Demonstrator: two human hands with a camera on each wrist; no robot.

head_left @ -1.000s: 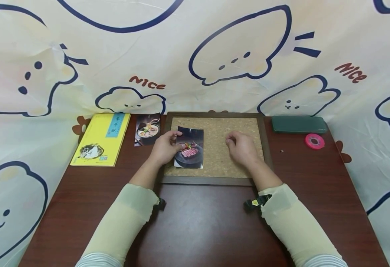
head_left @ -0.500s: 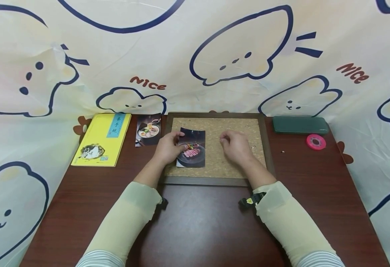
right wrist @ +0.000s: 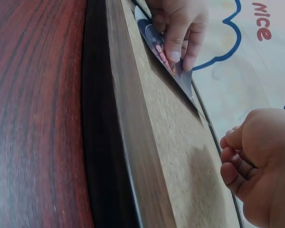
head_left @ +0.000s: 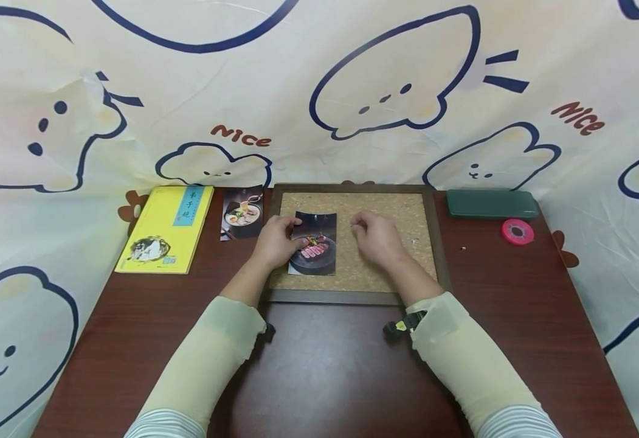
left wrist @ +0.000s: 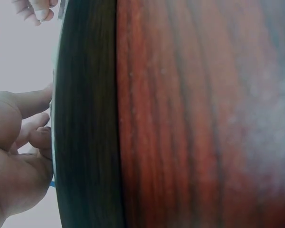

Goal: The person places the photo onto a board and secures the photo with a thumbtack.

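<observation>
Over the left part of the cork board point(head_left: 346, 280), a photo of sliced meat on a dark plate point(head_left: 319, 258) is pinched at its left edge by my left hand point(head_left: 275, 243). In the right wrist view the photo point(right wrist: 165, 52) tilts up from the cork. My right hand point(head_left: 378, 240) is above the board's middle, apart from the photo, thumb and forefinger tips together. A tiny pale speck shows at its fingertips point(left wrist: 42, 16) in the left wrist view, too small to name.
A second food photo point(head_left: 242, 213) and a yellow book point(head_left: 163, 234) lie left of the board. To the right are a green case point(head_left: 490, 204), a pink ring-shaped item point(head_left: 517, 232) and a tiny speck point(head_left: 464, 248) on the table. Small bits point(head_left: 414, 241) sit on the cork.
My right hand has moved left across the board, closer to the photo. The left hand and photo shifted slightly right, then stayed still.
</observation>
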